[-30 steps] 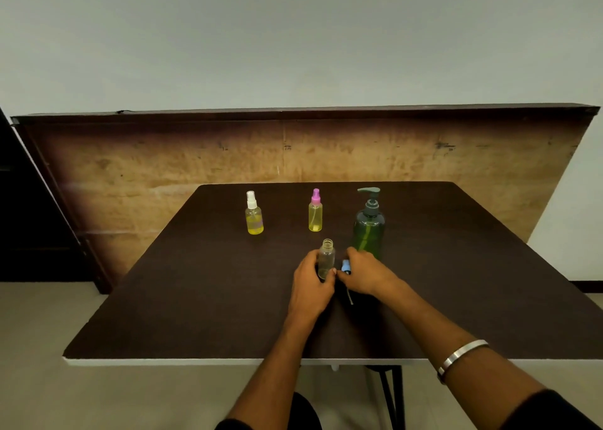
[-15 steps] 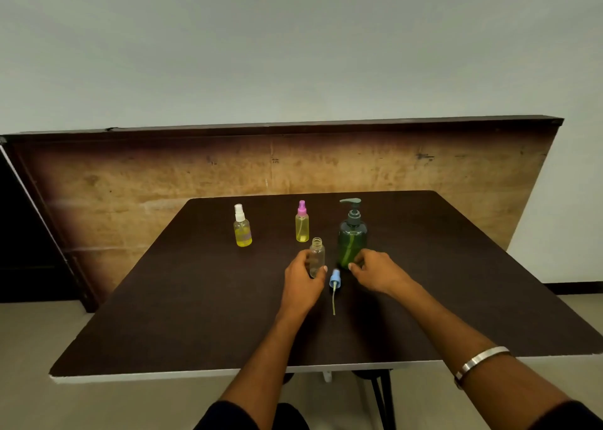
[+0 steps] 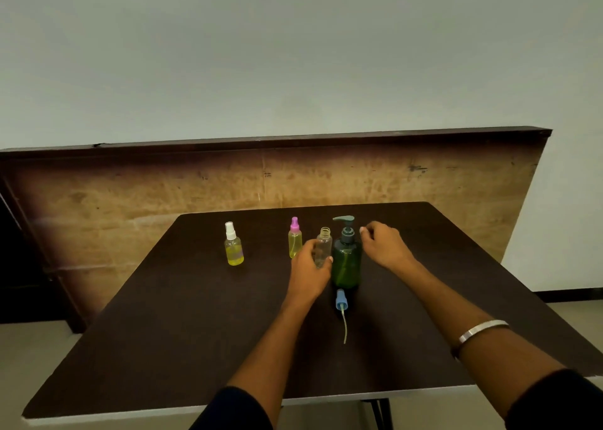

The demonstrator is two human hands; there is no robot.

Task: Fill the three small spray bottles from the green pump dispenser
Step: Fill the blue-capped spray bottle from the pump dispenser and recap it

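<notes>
1. Left hand [image 3: 308, 271] grips the uncapped clear spray bottle [image 3: 323, 247], fingers and thumb curled round its lower body, holding it upright just left of the green pump dispenser [image 3: 346, 257].
2. Right hand [image 3: 381, 244] hovers just right of the dispenser's pump neck, fingers loosely bent and holding nothing; whether it touches the dispenser cannot be told.
3. Lying on the bench [image 3: 182, 325] just in front of the dispenser is the blue spray cap [image 3: 340, 300], its thin dip tube trailing toward the person.
4. Behind the left hand stands the pink-capped bottle [image 3: 294, 238] with yellow liquid; farther left, well apart, stands the white-capped bottle [image 3: 233, 245], also yellow.
5. A metal bangle [image 3: 479, 330] circles the right wrist.
</notes>
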